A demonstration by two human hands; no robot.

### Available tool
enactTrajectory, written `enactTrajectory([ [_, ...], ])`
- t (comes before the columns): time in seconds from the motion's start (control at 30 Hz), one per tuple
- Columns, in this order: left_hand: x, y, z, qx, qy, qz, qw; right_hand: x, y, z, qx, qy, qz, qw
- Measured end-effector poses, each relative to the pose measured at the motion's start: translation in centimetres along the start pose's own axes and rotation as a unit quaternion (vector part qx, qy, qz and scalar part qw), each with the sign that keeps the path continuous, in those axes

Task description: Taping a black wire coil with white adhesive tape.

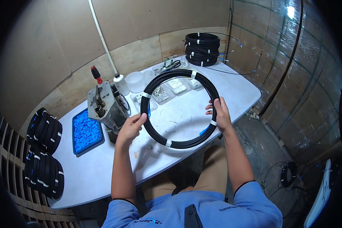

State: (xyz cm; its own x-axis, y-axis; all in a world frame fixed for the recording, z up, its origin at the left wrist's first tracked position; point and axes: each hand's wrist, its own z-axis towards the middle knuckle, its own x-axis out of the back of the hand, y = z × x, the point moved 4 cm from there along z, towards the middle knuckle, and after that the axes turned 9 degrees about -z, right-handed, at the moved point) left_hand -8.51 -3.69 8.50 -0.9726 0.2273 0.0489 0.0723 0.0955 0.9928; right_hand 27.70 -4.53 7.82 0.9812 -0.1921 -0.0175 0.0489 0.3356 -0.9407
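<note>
Between my hands a coil of black cable (160,133) is held up over the near part of the white table (171,161). White tape bands wrap the coil at several places, and blue connectors show at its left side and lower right. My left hand (132,127) grips the coil's left side with thumb and fingers. On the opposite side my right hand (222,114) is closed around the ring, its fingertips showing inside the loop. Beyond the coil, partly seen through it, stand clear trays of small metal parts (160,93) and white parts (177,86).
A metal bench press (106,102) with a red-and-black handle stands left, beside a tray of blue connector pieces (86,131). Stacked black coils (202,49) stand at the back right; more coils (45,171) lie far left. A white bottle (120,83), round tub (135,81) and pliers (170,64) sit behind.
</note>
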Motion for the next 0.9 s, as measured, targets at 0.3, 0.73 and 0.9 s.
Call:
enactTrajectory([
  [0.3, -3.3, -0.9, 0.1, -0.05, 0.101, -0.307, 0.945, -2.5, 0.2, -3.1, -0.115, -0.017, 0.194, 0.974],
  [0.73, -4.8, -0.1, -1.2, -0.102, 0.142, -0.252, 0.952, -2.3, 3.4, -1.6, -0.202, 0.012, 0.213, 0.956],
  [0.9, -3.8, -1.7, -0.4, -0.071, 0.152, -0.258, 0.952, -2.4, 3.3, -2.7, -0.207, 0.011, 0.229, 0.951],
])
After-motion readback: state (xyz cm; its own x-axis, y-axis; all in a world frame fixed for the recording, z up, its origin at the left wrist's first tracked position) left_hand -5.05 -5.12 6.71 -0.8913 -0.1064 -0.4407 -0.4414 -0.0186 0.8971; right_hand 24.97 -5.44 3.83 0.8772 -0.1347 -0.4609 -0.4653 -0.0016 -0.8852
